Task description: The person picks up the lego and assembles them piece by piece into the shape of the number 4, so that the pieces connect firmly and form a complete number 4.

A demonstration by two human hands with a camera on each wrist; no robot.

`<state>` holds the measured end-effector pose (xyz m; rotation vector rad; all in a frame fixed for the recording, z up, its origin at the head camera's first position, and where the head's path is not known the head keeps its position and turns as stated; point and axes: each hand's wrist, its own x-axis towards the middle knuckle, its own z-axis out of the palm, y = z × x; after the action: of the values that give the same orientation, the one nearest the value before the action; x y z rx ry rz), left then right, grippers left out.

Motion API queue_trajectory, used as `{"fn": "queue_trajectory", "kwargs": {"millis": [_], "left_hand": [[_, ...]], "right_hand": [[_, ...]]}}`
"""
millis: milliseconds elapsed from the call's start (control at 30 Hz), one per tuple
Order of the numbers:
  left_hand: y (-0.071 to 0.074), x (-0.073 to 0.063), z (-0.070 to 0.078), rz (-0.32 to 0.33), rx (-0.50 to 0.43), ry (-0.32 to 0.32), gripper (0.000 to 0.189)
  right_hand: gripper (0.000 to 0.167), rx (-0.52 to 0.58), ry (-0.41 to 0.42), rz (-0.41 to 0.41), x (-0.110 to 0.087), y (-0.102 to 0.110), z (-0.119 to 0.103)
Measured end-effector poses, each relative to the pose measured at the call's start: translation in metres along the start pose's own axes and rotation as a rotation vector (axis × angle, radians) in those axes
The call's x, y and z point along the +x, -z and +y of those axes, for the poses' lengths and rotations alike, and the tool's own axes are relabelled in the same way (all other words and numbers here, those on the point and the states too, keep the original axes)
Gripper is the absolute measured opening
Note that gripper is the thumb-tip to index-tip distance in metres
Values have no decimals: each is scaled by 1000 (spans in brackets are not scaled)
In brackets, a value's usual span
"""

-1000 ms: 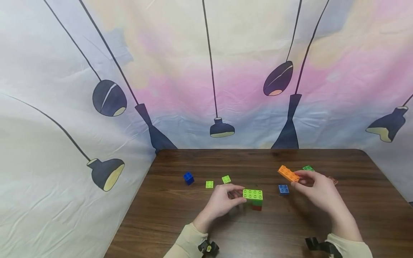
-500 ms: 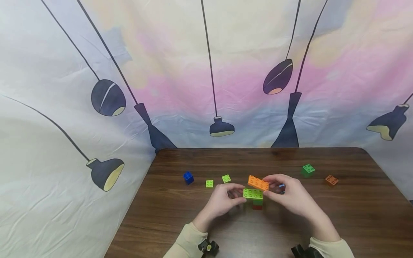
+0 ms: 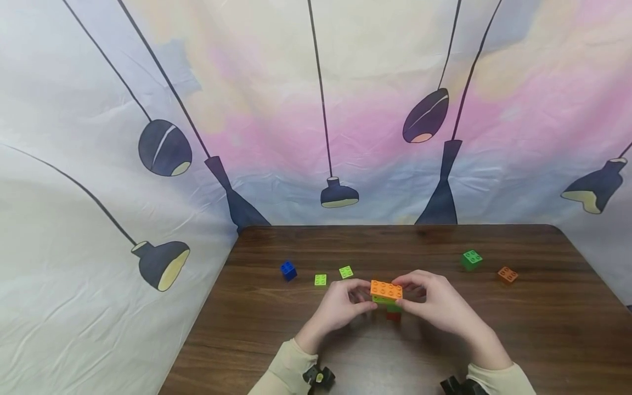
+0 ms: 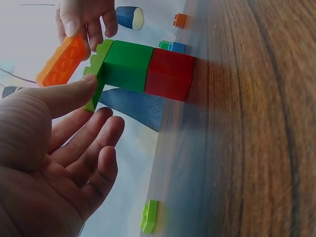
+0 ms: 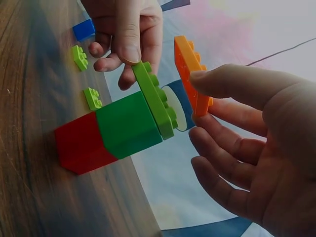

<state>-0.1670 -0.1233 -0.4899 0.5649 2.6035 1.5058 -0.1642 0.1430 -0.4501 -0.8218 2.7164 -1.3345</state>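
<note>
A small tower stands on the table: a red brick [image 5: 84, 143] at the bottom, a green brick [image 5: 128, 126] on it, and a long lime-green flat brick [image 5: 154, 101] on top, jutting out to the left. My left hand [image 3: 338, 310] pinches the jutting end of the lime-green brick between thumb and fingers. Over the tower, my right hand [image 3: 439, 299] pinches an orange flat brick [image 3: 386, 289] by its right end. Both wrist views show the orange brick tilted, with a gap between it and the lime-green studs.
Two small lime-green bricks [image 3: 320, 280] and a dark blue brick [image 3: 288, 270] lie left of the tower. To the right are a green brick [image 3: 472, 260] and a brownish-orange brick [image 3: 507, 275]. The left wrist view also shows a lighter blue brick [image 4: 177, 47]. A printed cloth [image 3: 296, 109] hangs behind the table.
My right hand has carried the orange brick leftward from the right side to above the lime-green brick. The left hand has kept its grip in place.
</note>
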Motion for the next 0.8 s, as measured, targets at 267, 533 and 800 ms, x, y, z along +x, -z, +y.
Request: {"fn": "queue_trajectory", "kwargs": {"millis": [267, 533, 800], "left_hand": [[0, 0, 0, 1, -7, -9, 33], [0, 0, -2, 12, 1, -20, 34], [-2, 0, 0, 17, -11, -23, 33]], "right_hand": [[32, -75, 15, 6, 2, -8, 1], [31, -119, 28, 21, 4, -15, 0], [34, -136, 24, 26, 5, -23, -4]]}}
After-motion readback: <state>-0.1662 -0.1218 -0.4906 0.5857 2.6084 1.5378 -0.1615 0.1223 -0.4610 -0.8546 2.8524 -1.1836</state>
